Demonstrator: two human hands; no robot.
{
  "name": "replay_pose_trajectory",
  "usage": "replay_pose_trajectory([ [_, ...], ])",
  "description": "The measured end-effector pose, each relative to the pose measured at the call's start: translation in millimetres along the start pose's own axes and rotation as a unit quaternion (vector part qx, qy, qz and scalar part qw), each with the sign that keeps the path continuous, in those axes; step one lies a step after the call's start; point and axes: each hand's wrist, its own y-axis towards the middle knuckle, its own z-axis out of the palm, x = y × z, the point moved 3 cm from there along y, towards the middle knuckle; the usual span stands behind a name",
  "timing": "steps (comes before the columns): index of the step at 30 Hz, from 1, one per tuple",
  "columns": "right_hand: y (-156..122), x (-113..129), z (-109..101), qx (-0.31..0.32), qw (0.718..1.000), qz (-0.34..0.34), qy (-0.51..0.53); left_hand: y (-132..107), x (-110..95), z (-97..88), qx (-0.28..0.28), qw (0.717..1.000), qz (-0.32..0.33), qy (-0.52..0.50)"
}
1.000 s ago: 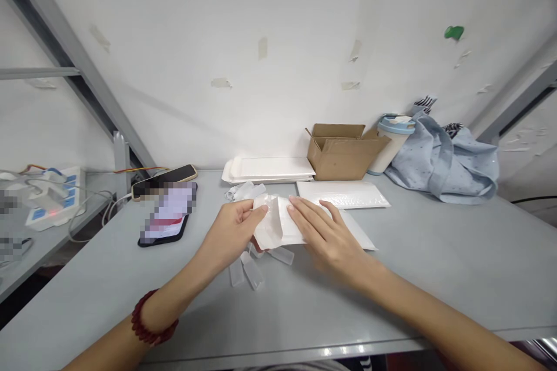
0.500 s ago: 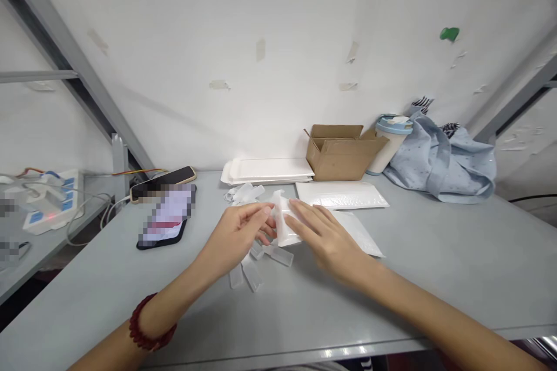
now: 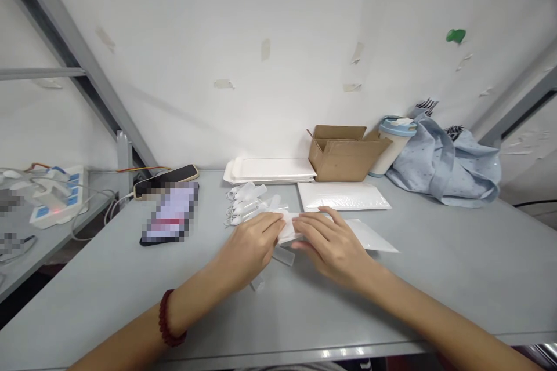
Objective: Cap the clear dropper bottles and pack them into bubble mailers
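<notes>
My left hand [image 3: 252, 246] and my right hand [image 3: 333, 240] lie side by side on the grey table [image 3: 391, 295], both pressing down on the folded end of a white padded envelope [image 3: 369, 236]. Fingers of both hands are stretched fairly flat over it. A small white piece [image 3: 287, 231] shows between my fingertips. Small clear plastic caps [image 3: 284, 255] lie under and beside my hands. More clear pieces with white cords [image 3: 246, 203] sit just beyond my left hand.
A phone [image 3: 170, 220] and a second phone [image 3: 165, 179] lie at the left. Behind are a stack of white envelopes [image 3: 270, 169], another envelope [image 3: 343, 196], a cardboard box [image 3: 342, 153], a cup [image 3: 389, 145], blue cloth [image 3: 452, 165]. A power strip [image 3: 52, 200] sits far left.
The envelope's end was held up and folded between my hands; now both hands have come down and press it flat on the table. My left hand covers the small clear caps.
</notes>
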Motion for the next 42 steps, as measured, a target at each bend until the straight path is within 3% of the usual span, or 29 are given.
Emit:
replay_pose_trajectory([
  [5,-0.3,-5.5,0.9,-0.006,0.994,0.018,-0.106,2.3,-8.7,-9.8,-0.119,0.985,0.101,0.068],
  [8,-1.6,-6.1,0.2,-0.031,0.996,-0.009,-0.078,2.8,-11.5,-10.0,-0.103,0.983,0.132,0.071],
  [14,-1.8,0.1,0.9,-0.045,0.998,-0.033,-0.028,1.5,-6.2,-5.7,-0.06,0.987,0.12,0.093],
  [22,5.2,-0.2,-16.1,-0.054,0.998,0.014,-0.022,2.3,4.0,-11.9,-0.02,0.995,-0.024,-0.095],
  [30,1.5,4.7,-12.5,-0.051,0.999,-0.01,0.009,0.4,-9.7,-3.4,0.008,0.988,-0.058,-0.14],
  [32,3.0,2.6,-13.7,-0.06,0.998,0.002,0.0,1.9,-8.5,-3.5,0.006,0.98,-0.096,-0.172],
  [34,5.1,-2.9,-18.2,-0.094,0.995,0.026,-0.028,6.4,-2.1,-6.2,0.009,0.957,-0.197,-0.213],
  [37,7.0,-14.6,-24.1,-0.146,0.984,0.052,-0.089,18.6,10.2,-8.7,0.026,0.875,-0.376,-0.304],
  [39,7.4,-23.3,-22.6,-0.143,0.981,0.055,-0.116,34.0,15.7,-4.3,0.031,0.811,-0.414,-0.413],
  [42,6.6,-37.0,-12.5,-0.085,0.985,0.061,-0.14,63.9,25.9,15.8,0.035,0.709,-0.414,-0.57],
])
